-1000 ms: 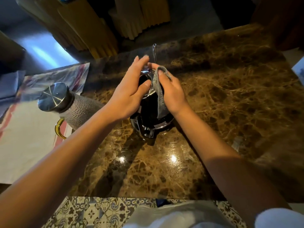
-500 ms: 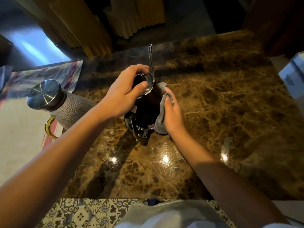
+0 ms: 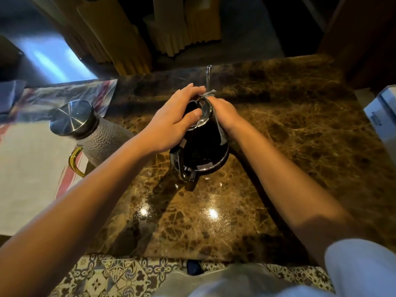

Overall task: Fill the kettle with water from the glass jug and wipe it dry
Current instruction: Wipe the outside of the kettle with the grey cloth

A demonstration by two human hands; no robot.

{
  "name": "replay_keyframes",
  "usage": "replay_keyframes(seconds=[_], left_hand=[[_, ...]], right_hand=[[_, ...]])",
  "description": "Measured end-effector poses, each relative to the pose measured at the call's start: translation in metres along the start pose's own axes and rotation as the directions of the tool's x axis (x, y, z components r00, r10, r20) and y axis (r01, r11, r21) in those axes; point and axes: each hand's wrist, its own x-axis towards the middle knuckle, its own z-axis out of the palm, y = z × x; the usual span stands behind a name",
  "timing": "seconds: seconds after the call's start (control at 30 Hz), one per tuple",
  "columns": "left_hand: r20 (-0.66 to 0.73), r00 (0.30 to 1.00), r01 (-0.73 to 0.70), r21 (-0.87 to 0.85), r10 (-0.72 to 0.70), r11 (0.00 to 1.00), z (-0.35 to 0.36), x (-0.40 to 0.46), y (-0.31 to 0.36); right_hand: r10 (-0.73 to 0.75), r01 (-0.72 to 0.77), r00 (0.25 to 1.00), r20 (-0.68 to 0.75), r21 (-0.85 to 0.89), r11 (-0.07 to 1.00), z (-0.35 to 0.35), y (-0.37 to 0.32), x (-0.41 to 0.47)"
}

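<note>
Striped cloth (image 3: 32, 168) covers the worktop's left edge, and on it I see the textured glass jug (image 3: 102, 138) with its steel lid and gold handle; my left forearm hides its base. At the worktop's (image 3: 300, 157) middle, toward the far edge, stands the black kettle (image 3: 201, 153). My left hand (image 3: 171, 123) grasps its top, thumb on the chrome lid rim. My right hand (image 3: 225, 113) presses a grey rag (image 3: 221, 133) against the kettle's right side; its fingers are hidden behind the kettle, so I cannot tell their curl. A thin spout (image 3: 208, 76) rises behind. At the right edge, 1 white box (image 3: 381, 116) is cut off, its print unreadable.
</note>
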Motion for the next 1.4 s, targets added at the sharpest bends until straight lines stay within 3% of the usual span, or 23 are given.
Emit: replay_keyframes(seconds=[0.13,0.23,0.5,0.63,0.7,0.8,0.87,1.07,1.2,1.27,1.4], left_hand=[[-0.011,1.000,-0.009,0.014,0.009,1.000,0.001,0.001,-0.001],[-0.019,1.000,-0.015,0.020,0.015,1.000,0.003,0.002,-0.003],[-0.049,0.999,-0.008,0.022,0.010,1.000,0.005,0.003,-0.004],[-0.015,1.000,0.002,-0.013,-0.002,1.000,0.003,0.003,-0.007],[0.009,1.000,0.007,-0.024,-0.007,1.000,0.001,0.002,-0.007],[0.028,0.999,-0.020,-0.018,0.021,1.000,-0.001,0.002,-0.008],[0.038,0.999,-0.036,-0.011,0.036,0.999,-0.001,0.003,-0.009],[0.028,0.998,-0.057,-0.018,0.057,0.998,0.000,0.003,-0.010],[0.032,0.997,-0.065,-0.027,0.066,0.998,-0.001,0.004,-0.011],[0.030,0.997,-0.067,-0.032,0.068,0.997,-0.001,0.003,-0.012],[0.035,0.998,-0.045,-0.039,0.047,0.998,0.000,0.002,-0.011]], right_hand=[[-0.028,0.049,0.993,-0.115,0.187,0.981,0.003,0.032,-0.015],[-0.073,0.131,0.966,-0.247,0.229,0.965,0.022,0.060,-0.036],[-0.392,0.380,0.800,-0.455,-0.122,0.917,0.069,0.088,-0.090],[-0.514,0.379,0.690,-0.509,-0.351,0.856,0.089,0.091,-0.076],[-0.509,0.346,0.734,-0.450,-0.397,0.850,0.072,0.102,-0.075],[-0.393,0.274,0.883,-0.257,-0.397,0.876,0.031,0.108,-0.071],[-0.328,0.229,0.932,-0.156,-0.447,0.864,0.011,0.107,-0.066],[-0.297,0.207,0.955,-0.023,-0.666,0.717,-0.019,0.122,-0.045],[-0.255,0.202,0.967,0.007,-0.632,0.748,-0.027,0.107,-0.052],[-0.251,0.189,0.968,-0.016,-0.613,0.767,-0.039,0.101,-0.054],[-0.280,0.080,0.875,-0.394,-0.454,0.888,-0.059,0.090,-0.054]])
